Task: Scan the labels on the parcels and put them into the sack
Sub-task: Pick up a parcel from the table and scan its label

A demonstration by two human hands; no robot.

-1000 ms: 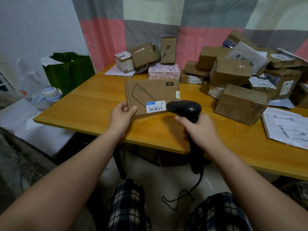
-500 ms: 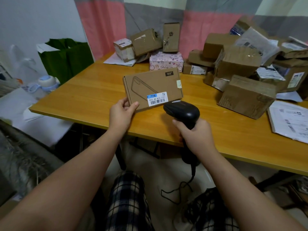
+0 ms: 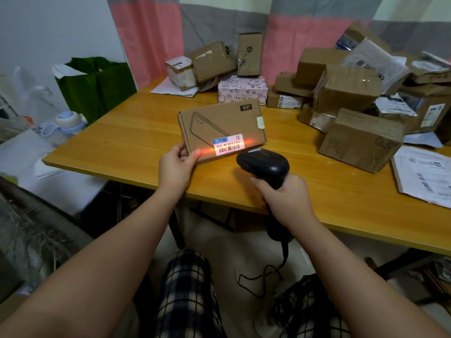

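My left hand grips the lower left corner of a flat brown cardboard parcel, tilted up over the wooden table. A white barcode label sits near its lower edge, and an orange-red scan line lies across it. My right hand grips the handle of a black barcode scanner, whose head points at the label from just below right. A green sack stands open beyond the table's left end.
Several cardboard parcels and grey mailer bags are piled on the table's right and back. A pink patterned box lies behind the held parcel. The scanner's cable hangs to the floor between my knees. A white side surface with a bottle stands left.
The scanner's orange-red beam has come on across the label. The parcel and scanner have stayed close together, the scanner a little lower and right of the label.
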